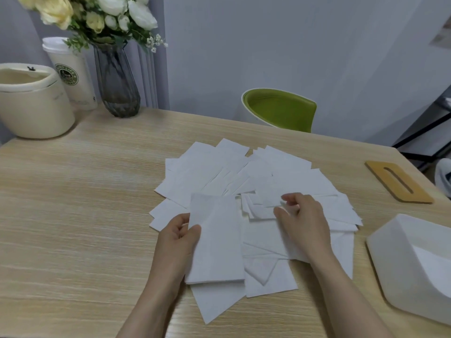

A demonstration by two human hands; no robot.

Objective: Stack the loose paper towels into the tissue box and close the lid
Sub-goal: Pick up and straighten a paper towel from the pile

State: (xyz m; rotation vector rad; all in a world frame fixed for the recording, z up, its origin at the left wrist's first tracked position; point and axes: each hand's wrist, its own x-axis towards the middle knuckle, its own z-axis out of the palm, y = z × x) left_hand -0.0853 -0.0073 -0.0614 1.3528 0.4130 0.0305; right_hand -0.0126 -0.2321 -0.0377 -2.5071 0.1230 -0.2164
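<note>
The left hand (179,236) pinches a small stack of towels (216,240) by its left edge; the right hand (301,215) curls its grip on 1 loose paper towel (271,198). White folded sheets fan over the wood-grain tabletop (73,203). The white tissue box (400,259) sits open at the right edge, its slotted wooden lid (397,181) beyond.

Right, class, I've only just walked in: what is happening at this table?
A person is gathering loose paper towels spread across a wooden table. The left hand holds a small stack, while the right hand pinches another sheet. The white tissue box sits open at right, its wooden lid lying apart.
</note>
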